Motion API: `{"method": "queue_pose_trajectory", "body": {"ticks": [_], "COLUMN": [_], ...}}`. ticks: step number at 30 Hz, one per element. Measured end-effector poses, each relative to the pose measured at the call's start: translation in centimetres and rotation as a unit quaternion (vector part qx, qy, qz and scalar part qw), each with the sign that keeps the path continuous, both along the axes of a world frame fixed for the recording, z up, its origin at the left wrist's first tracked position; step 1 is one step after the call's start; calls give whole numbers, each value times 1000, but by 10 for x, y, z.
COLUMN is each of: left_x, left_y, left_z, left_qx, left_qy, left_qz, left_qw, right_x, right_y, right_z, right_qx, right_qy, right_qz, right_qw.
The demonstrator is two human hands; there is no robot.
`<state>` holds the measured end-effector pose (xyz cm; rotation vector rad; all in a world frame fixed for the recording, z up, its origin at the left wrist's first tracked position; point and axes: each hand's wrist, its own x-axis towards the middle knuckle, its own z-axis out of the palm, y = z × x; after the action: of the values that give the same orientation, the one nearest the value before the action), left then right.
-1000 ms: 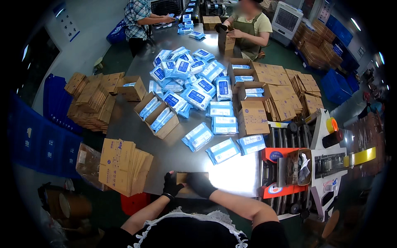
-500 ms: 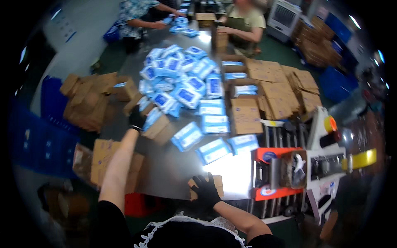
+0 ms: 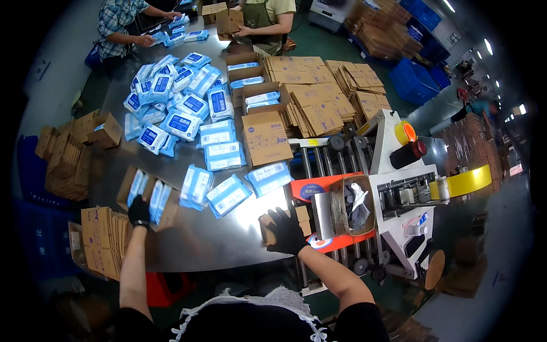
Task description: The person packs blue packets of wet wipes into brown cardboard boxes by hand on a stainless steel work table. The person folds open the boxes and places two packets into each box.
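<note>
Two open cardboard cartons stand side by side on the left of the metal table point(image 3: 194, 251); the left carton point(image 3: 126, 181) and the right carton point(image 3: 169, 215) each hold blue-and-white wipes packs point(image 3: 160, 199) on edge. My left hand point(image 3: 138, 212), in a black glove, grips their near side where they meet; its fingertips are partly hidden. Beneath my gloved right hand point(image 3: 286, 232) lies a small closed carton point(image 3: 305, 221), beside the taping machine. That hand's fingers are spread over the carton's top. Three wipes packs point(image 3: 229, 196) lie between my hands.
A heap of wipes packs point(image 3: 181, 105) covers the table's middle. Flattened cartons point(image 3: 319, 105) are stacked behind the taping machine point(image 3: 399, 188), with more cartons point(image 3: 97, 239) at the left edge. Across the table, two people point(image 3: 265, 25) handle packs and a box.
My view has swung right. My left hand has drawn the two open cartons nearer to me, and my right hand has slid the closed carton right, up to the taping machine.
</note>
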<state>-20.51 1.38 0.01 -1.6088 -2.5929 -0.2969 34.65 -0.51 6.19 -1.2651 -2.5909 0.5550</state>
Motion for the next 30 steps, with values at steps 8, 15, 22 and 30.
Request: {"method": "queue_pose_trajectory", "body": {"ticks": [8, 15, 22, 30], "left_x": [124, 147, 117, 137], "left_y": [-136, -126, -58, -154], "left_z": [2, 17, 70, 45], "left_qx": [-54, 56, 78, 80], "left_qy": [-87, -131, -88, -287], "left_qz": [30, -104, -290, 8], "left_qw": [994, 984, 950, 954], "right_x": [38, 56, -124, -237], "right_y": [-4, 1, -34, 0], "right_z": [-12, 7, 16, 0], "right_qx": [12, -72, -112, -112], "right_qy": [-4, 63, 256, 54], "right_qz": [-21, -126, -163, -118], "right_qw": [1000, 987, 946, 985]}}
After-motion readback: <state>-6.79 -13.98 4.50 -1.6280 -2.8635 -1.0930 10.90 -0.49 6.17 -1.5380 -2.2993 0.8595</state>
